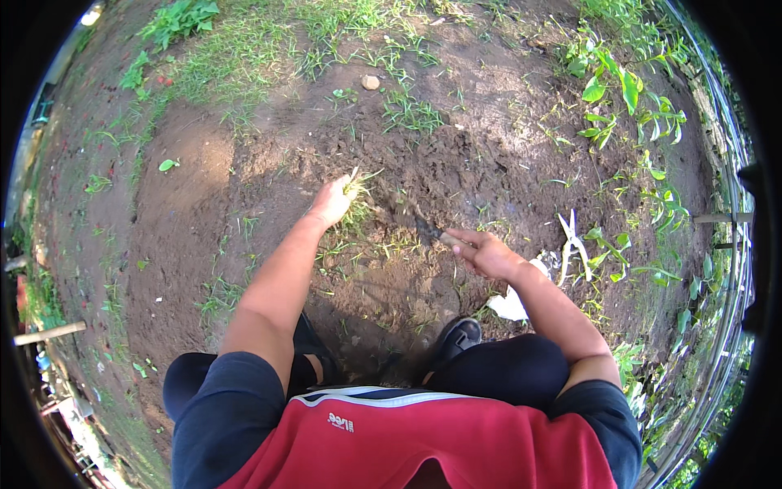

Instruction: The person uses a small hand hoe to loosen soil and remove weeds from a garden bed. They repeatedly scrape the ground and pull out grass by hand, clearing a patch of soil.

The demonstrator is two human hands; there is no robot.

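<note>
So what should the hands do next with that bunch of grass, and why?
Probably work the small dark digging tool in the right hand toward the roots. The left hand already grips the grass tuft, but the tuft looks rooted in the soil, and the blade sits a little to its right. Loosening the earth first should let it pull free.

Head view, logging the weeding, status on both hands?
Left hand shut on grass tuft. Right hand shut on small digging tool, blade in the soil. White shears lie right, apart.
</note>
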